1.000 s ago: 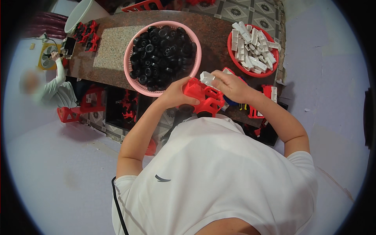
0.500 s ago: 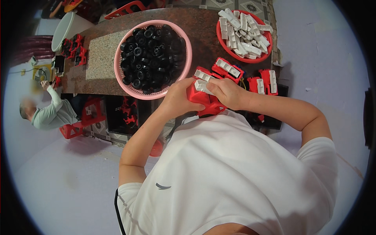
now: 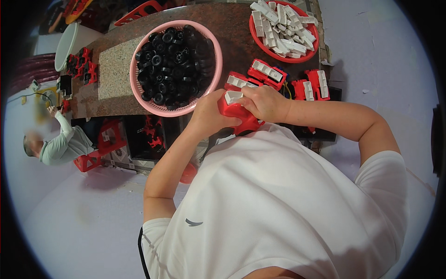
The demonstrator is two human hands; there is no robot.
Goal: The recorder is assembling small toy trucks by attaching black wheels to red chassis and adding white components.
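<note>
Close to my body, my left hand (image 3: 209, 115) wraps round the left side of a red plastic toy vehicle body (image 3: 238, 111), its thumb along the lower edge. A short white plastic piece (image 3: 233, 96) sits at the top of that body. My right hand (image 3: 268, 105) is closed at the right side, with its thumb pressing on the end of the white piece; its other fingers are mostly hidden. Just beyond my hands lie red toy bodies with long white inserts, one (image 3: 241, 81) nearest my fingers and another (image 3: 267, 73) behind it.
A pink basket (image 3: 133, 76) of black wheels stands left of centre on the dark stone table (image 3: 234, 42). At the far right is a red basket (image 3: 317, 43) of white pieces. More red toys (image 3: 320, 85) lie at right. A seated person (image 3: 67, 142) is at far left.
The whole view has shifted slightly. My right thumb has moved a little along the white piece, and less of that piece shows. Both hands keep their hold on the red body.
</note>
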